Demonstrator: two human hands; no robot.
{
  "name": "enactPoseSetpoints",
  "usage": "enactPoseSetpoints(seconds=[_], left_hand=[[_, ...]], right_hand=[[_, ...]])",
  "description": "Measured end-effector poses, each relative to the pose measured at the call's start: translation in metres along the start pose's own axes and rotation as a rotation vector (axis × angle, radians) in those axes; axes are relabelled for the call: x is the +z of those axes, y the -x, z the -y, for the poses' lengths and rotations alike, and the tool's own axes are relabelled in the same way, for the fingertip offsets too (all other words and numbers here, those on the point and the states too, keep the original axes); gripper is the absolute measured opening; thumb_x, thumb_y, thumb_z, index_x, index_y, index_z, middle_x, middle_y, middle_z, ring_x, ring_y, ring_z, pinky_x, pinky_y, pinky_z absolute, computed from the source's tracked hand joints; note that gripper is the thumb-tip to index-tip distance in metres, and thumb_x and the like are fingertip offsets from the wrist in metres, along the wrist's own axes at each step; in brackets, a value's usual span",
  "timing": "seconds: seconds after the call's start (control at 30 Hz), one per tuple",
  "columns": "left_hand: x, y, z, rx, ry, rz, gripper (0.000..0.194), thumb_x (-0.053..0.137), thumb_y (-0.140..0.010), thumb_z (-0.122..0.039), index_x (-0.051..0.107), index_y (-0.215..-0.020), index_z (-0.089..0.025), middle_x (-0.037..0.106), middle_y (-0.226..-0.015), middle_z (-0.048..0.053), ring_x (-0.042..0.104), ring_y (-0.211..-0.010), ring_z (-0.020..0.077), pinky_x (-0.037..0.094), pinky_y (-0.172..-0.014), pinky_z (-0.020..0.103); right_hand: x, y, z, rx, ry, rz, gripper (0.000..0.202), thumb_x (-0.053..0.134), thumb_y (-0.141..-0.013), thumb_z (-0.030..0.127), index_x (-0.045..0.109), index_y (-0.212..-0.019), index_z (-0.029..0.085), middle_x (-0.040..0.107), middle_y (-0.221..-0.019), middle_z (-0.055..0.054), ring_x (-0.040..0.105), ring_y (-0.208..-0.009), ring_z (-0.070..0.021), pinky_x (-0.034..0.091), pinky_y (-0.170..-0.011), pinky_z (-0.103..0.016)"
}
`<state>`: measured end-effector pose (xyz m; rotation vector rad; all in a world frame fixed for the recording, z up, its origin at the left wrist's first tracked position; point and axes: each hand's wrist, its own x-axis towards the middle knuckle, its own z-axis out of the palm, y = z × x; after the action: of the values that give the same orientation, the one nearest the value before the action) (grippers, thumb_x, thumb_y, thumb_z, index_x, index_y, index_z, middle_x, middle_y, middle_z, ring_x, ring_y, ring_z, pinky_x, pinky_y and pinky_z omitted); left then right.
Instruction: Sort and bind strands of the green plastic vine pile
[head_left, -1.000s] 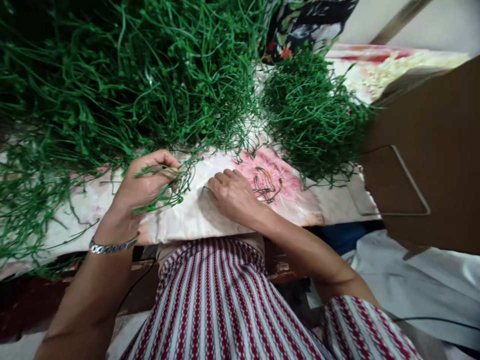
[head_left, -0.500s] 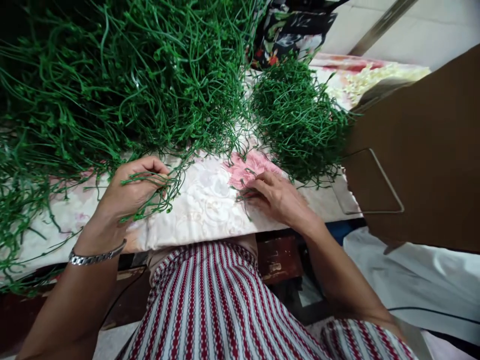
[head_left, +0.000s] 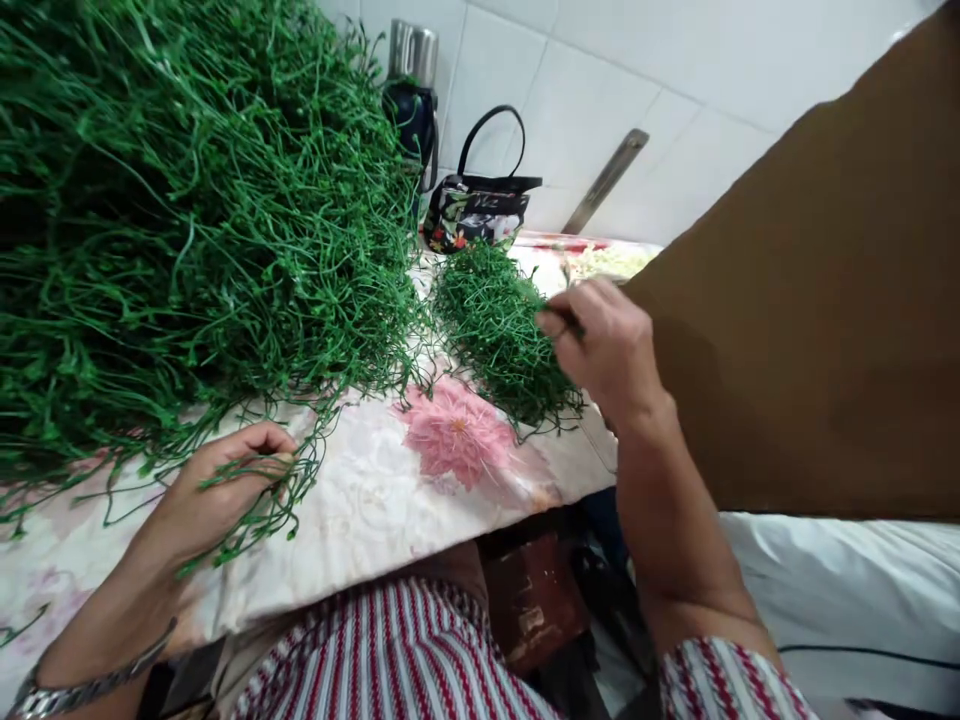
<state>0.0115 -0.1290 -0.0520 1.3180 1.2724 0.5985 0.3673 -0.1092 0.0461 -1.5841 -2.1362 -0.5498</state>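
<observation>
My left hand [head_left: 240, 490] is closed around a small bunch of thin green plastic stems [head_left: 304, 475], low over the tablecloth at the near left. Raised above the right edge of the smaller heap of green stems [head_left: 495, 315], my right hand [head_left: 604, 340] has its fingers pinched together. A dark stem tip pokes up behind that hand, so it seems to hold a stem or two, mostly hidden by the fingers. The large heap of green stems [head_left: 202, 220] fills the far left, its loose ends trailing towards my left hand.
A floral tablecloth [head_left: 360, 520] covers the table. Behind the heaps are a flowered handbag [head_left: 480, 215] and a dark flask with a metal cap [head_left: 412, 95]. Pale yellow pieces [head_left: 611, 262] lie at the back. A big brown cardboard box [head_left: 825, 300] blocks the right side.
My right hand has moved from the near cloth up and away to the smaller heap's right side. My left hand keeps its bunch. The view has tilted up, showing more wall and the flask.
</observation>
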Motion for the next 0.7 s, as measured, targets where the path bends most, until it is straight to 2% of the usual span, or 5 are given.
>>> enactPoseSetpoints(seconds=[0.13, 0.23, 0.37, 0.53, 0.7], left_hand=[[0.003, 0.002, -0.003, 0.022, -0.030, 0.021, 0.005, 0.051, -0.074, -0.022, 0.051, -0.074, -0.018, 0.046, -0.062, -0.006, 0.039, -0.056, 0.0083, 0.030, -0.052, 0.020], [0.008, 0.005, -0.008, 0.058, 0.004, 0.000, 0.005, 0.052, -0.075, -0.022, 0.051, -0.074, -0.017, 0.045, -0.061, -0.006, 0.039, -0.054, 0.0072, 0.030, -0.052, 0.019], [0.018, 0.007, -0.007, 0.106, 0.099, -0.023, 0.007, 0.055, -0.072, -0.021, 0.051, -0.070, -0.015, 0.045, -0.058, -0.005, 0.041, -0.051, 0.0067, 0.031, -0.049, 0.018], [0.043, 0.020, 0.003, 0.215, 0.063, 0.023, 0.003, 0.049, -0.074, -0.013, 0.050, -0.072, -0.015, 0.045, -0.062, -0.004, 0.040, -0.055, 0.0064, 0.031, -0.051, 0.018], [0.057, 0.036, 0.005, 0.395, -0.167, 0.127, 0.011, 0.042, -0.076, -0.006, 0.046, -0.072, -0.016, 0.045, -0.065, -0.002, 0.040, -0.061, 0.0080, 0.033, -0.057, 0.020]], right_hand=[[0.014, -0.046, -0.040, 0.165, 0.120, 0.220, 0.036, 0.056, -0.078, 0.022, 0.054, -0.113, 0.014, 0.057, -0.104, -0.012, 0.054, -0.093, -0.0220, 0.044, -0.079, -0.035], [0.025, -0.048, -0.035, 0.125, 0.147, 0.326, 0.044, 0.056, -0.076, 0.016, 0.052, -0.120, 0.012, 0.055, -0.114, -0.015, 0.052, -0.103, -0.0256, 0.042, -0.086, -0.038], [0.036, -0.017, 0.021, -0.027, -0.135, 0.156, 0.025, 0.046, -0.083, 0.017, 0.064, -0.100, 0.013, 0.063, -0.096, -0.011, 0.057, -0.089, -0.0194, 0.044, -0.080, -0.032], [0.061, 0.032, 0.111, -0.019, -0.907, 0.587, 0.028, 0.044, -0.088, 0.033, 0.063, -0.086, 0.014, 0.063, -0.072, -0.004, 0.055, -0.061, -0.0104, 0.041, -0.056, -0.021], [0.084, 0.051, 0.137, 0.168, -0.924, 0.498, 0.030, 0.043, -0.088, 0.039, 0.056, -0.078, 0.014, 0.052, -0.062, 0.001, 0.046, -0.054, -0.0081, 0.034, -0.051, -0.020]])
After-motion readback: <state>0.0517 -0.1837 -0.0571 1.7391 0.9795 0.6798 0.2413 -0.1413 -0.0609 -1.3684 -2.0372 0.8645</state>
